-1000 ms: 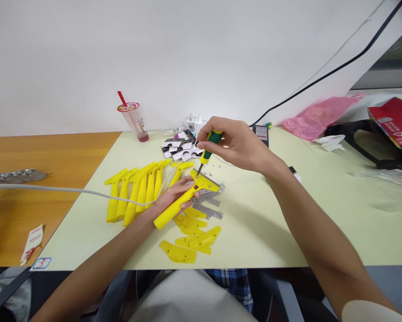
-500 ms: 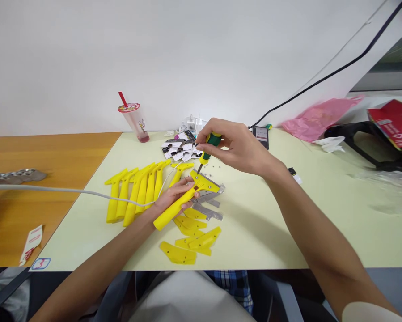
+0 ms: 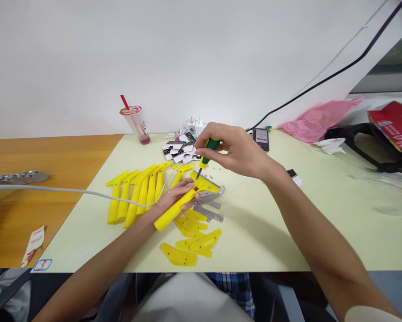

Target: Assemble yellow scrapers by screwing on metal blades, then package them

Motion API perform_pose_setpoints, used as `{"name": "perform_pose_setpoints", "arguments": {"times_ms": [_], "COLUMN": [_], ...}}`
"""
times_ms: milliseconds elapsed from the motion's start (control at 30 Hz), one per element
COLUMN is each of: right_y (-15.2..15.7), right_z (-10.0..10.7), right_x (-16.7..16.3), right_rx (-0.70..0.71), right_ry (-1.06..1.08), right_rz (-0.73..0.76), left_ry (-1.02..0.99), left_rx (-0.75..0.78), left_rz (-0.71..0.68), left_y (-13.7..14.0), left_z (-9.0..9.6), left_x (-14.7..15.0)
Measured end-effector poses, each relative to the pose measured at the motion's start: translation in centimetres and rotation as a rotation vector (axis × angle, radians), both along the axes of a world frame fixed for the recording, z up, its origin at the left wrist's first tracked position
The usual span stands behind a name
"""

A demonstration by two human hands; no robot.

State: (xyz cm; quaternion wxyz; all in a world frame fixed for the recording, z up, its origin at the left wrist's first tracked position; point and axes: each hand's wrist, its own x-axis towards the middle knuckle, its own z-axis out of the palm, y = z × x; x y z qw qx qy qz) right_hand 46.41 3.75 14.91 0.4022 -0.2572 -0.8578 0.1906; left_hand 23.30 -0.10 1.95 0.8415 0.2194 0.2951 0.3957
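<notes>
The right hand [image 3: 236, 150] is holding a screwdriver [image 3: 212, 144] to the head of a yellow scraper [image 3: 180, 206].
Its grip is pinching the green-and-yellow handle, and the tip is pointing down at the head's far left end; the left hand [image 3: 172, 196] is wrapping its grip around the scraper, which is slanting above the middle of the surface [image 3: 249, 250]. Yellow handles [image 3: 138, 191] are lying in a row to the left, metal blades [image 3: 211, 213] are lying just right of the scraper, and yellow plates [image 3: 178, 255] are lying nearer.
</notes>
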Motion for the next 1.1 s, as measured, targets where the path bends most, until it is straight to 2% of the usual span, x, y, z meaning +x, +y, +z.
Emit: {"name": "perform_pose_setpoints", "arguments": {"times_ms": [333, 733, 933, 1100], "right_y": [-0.2, 0.2, -0.2, -0.6], "right_z": [0.1, -0.7, -1.3, -1.1], "right_x": [-0.4, -1.1, -1.8, -1.4], "right_rx": [0.091, 0.158, 0.127, 0.074], "right_ry": [-0.066, -0.122, -0.192, -0.274], "right_rz": [-0.009, 0.044, 0.060, 0.097], "left_ry": [0.007, 0.007, 0.014, 0.002], "left_rx": [0.019, 0.004, -0.028, -0.032], "left_rz": [-0.036, 0.028, 0.044, 0.035], "left_y": [0.4, 0.2, 0.2, 0.3], "left_z": [-0.7, -1.0, -0.7, -1.4], "left_x": [-0.2, 0.3, 0.6, 0.5]}}
